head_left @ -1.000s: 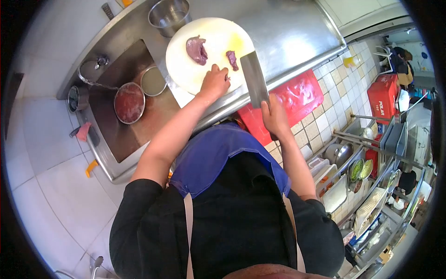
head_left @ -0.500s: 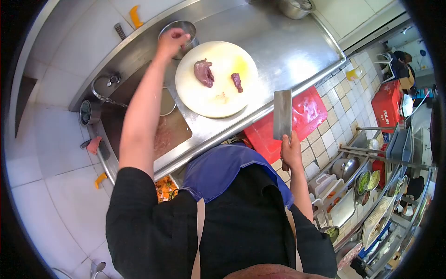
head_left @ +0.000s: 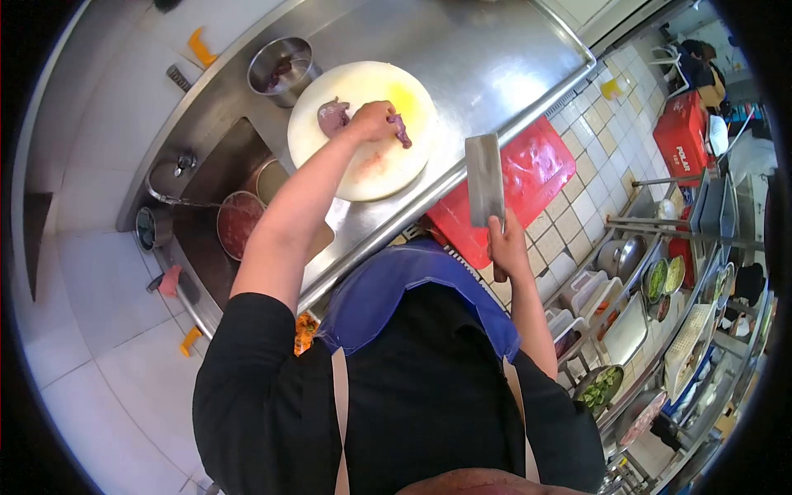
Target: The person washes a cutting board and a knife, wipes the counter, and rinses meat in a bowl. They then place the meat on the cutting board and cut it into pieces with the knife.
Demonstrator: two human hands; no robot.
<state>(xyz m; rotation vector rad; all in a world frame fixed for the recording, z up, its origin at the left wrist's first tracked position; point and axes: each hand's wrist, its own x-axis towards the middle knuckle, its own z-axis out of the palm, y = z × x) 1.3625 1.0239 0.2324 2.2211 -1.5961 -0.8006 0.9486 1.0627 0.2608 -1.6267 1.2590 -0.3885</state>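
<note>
A round white cutting board (head_left: 363, 183) lies on the steel counter. My left hand (head_left: 373, 121) is over the board, its fingers closed on a small dark red meat piece (head_left: 400, 132) near the yellow stain. Left of that hand, a larger piece of meat (head_left: 332, 116) rests on the board. My right hand (head_left: 509, 243) grips the handle of a wide cleaver (head_left: 484, 181), which is held to the right of the board, beyond the counter edge, blade pointing away from me.
A steel pot (head_left: 285, 73) holding dark meat stands behind the board. The sink (head_left: 210, 169) at left holds a bowl of reddish contents (head_left: 240, 224). A red container (head_left: 536, 177) is beyond the counter edge. Food trays fill racks (head_left: 652, 227) at right; a person (head_left: 700, 70) is far off.
My left hand has moved from the steel pot to the small meat piece on the board and closed on it. The view has shifted slightly; my right hand still holds the cleaver.
</note>
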